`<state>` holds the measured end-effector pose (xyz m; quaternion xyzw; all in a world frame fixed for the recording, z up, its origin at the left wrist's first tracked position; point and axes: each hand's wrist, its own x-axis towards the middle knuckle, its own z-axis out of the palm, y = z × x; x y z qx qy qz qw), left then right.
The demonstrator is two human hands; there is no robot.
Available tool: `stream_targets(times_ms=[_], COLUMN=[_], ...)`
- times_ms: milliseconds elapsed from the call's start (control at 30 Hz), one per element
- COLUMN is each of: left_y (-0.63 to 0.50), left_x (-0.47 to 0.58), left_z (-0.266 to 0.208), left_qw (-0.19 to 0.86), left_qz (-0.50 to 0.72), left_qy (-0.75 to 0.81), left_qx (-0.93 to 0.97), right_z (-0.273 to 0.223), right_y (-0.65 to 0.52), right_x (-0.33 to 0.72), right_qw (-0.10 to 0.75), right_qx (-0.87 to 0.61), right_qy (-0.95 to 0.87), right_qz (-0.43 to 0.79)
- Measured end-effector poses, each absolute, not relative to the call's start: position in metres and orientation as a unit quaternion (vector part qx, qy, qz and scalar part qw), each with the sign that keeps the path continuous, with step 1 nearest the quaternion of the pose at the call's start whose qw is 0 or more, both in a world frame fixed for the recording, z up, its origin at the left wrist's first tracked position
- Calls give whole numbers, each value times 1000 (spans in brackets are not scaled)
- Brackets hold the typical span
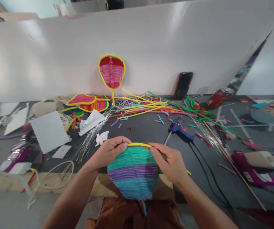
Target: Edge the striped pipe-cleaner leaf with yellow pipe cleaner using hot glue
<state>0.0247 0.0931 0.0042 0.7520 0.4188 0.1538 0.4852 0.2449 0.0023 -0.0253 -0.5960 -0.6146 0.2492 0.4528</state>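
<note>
**Yellow edging partly laid along the top of the striped fan**

Your left hand and right hand each pinch the upper rim of the striped fan panel, which stands upright between them at the near edge of the bench. Each grip is clamped on that rim, thumbs toward you, fingers behind. A yellow pipe cleaner runs along the rim from one grip to the other.

By the look of it, the green, purple and blue bands are already filled in, while the yellow border covers only the top; the sides and lower edge show no yellow yet.

Beyond your grips lies the blue glue gun, slightly right. Farther off, a finished red fan with a full yellow border leans on the white wall, above a heap of loose pipe cleaners.
</note>
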Motion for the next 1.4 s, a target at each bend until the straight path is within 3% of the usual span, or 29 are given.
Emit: stream_targets(times_ms=[233, 500, 767, 933, 1033, 1133, 1400], left_y=[85, 78, 82, 90, 100, 112, 129], left_x=[28, 26, 28, 25, 22, 18, 15], left_z=[10, 13, 10, 1, -11, -26, -58], left_qw=[464, 594, 619, 648, 692, 743, 792], left_qz=[160, 159, 163, 178, 196, 232, 261], left_qy=[418, 402, 418, 438, 441, 429, 410], left_qx=[765, 679, 645, 597, 537, 458, 369], right_z=[-24, -34, -32, -34, -32, -31, -43], right_y=[3, -3, -2, 5, 24, 57, 157], right_x=[239, 242, 248, 259, 279, 305, 336], right_qw=[480, 500, 456, 438, 386, 281, 147], right_qx=[-583, -594, -597, -610, -621, -630, -606], right_qy=[-585, -577, -594, -622, -674, -724, -782], right_qz=[296, 255, 288, 222, 105, -5, -5])
